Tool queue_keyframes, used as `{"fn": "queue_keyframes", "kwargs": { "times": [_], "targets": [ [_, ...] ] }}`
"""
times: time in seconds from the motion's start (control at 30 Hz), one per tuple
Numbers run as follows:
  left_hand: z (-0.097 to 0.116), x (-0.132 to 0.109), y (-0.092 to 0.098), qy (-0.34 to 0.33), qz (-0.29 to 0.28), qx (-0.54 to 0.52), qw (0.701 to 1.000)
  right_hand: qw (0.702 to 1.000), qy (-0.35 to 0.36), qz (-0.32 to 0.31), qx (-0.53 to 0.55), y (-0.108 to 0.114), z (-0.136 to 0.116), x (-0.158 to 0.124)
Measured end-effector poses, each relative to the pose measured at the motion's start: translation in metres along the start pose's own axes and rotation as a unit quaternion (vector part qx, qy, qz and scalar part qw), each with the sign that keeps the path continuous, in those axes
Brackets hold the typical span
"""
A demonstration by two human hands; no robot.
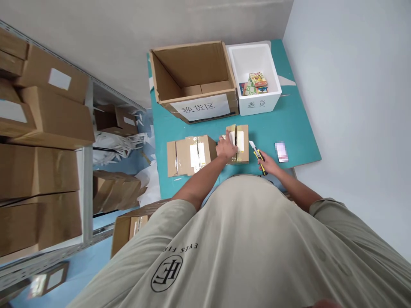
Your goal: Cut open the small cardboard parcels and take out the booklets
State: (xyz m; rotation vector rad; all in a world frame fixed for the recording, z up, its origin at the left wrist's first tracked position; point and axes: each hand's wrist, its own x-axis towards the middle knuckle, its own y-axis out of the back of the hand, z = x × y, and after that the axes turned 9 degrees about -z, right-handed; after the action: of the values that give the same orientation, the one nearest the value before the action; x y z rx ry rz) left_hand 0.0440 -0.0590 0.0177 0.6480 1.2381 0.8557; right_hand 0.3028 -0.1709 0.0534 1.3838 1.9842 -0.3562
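The right hand (pixel 268 164) is closed around a slim black-and-yellow plastic utility knife (pixel 256 153), its pale blade angled forward and leftward; the left hand (pixel 226 148) lies with fingers spread over the left side of a small brown cardboard box with a taped top and white label (pixel 241 143), touching rather than clasping it; that box sits directly left of the blade tip, which points just beside its right edge, and its long axis and dark top seam run away from the torso; the left hand is nearer, already on it; a larger brown cardboard box with an extended flap (pixel 183 158) crowds the left side; a big open brown carton (pixel 195 94) and a white foam bin (pixel 258 107) stand behind; bare turquoise tabletop (pixel 265 132) opens rightward, towards a small pale rectangular item (pixel 281 152); the near edge is close to the torso.
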Motion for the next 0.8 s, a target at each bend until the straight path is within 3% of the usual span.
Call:
{"fn": "queue_keyframes", "kwargs": {
  "times": [0.13, 0.27, 0.4, 0.57, 0.8],
  "targets": [
    [0.011, 0.000, 0.006, 0.008, -0.016, -0.071, 0.997, 0.998, -0.008, -0.014, -0.064, -0.024, -0.001, 0.000],
    [0.015, 0.005, 0.017, 0.025, -0.030, -0.087, 0.995, 0.984, 0.022, 0.013, -0.175, -0.026, -0.006, -0.007],
    [0.019, 0.013, 0.028, 0.037, -0.078, -0.067, 0.994, 0.968, 0.040, 0.020, -0.248, -0.028, -0.014, -0.019],
    [0.034, 0.022, 0.031, 0.035, -0.105, -0.059, 0.992, 0.948, 0.009, -0.018, -0.319, -0.039, -0.029, -0.032],
    [0.050, 0.028, 0.025, 0.026, -0.083, -0.043, 0.995, 0.909, -0.053, -0.032, -0.411, -0.049, -0.041, -0.043]
  ]
}}
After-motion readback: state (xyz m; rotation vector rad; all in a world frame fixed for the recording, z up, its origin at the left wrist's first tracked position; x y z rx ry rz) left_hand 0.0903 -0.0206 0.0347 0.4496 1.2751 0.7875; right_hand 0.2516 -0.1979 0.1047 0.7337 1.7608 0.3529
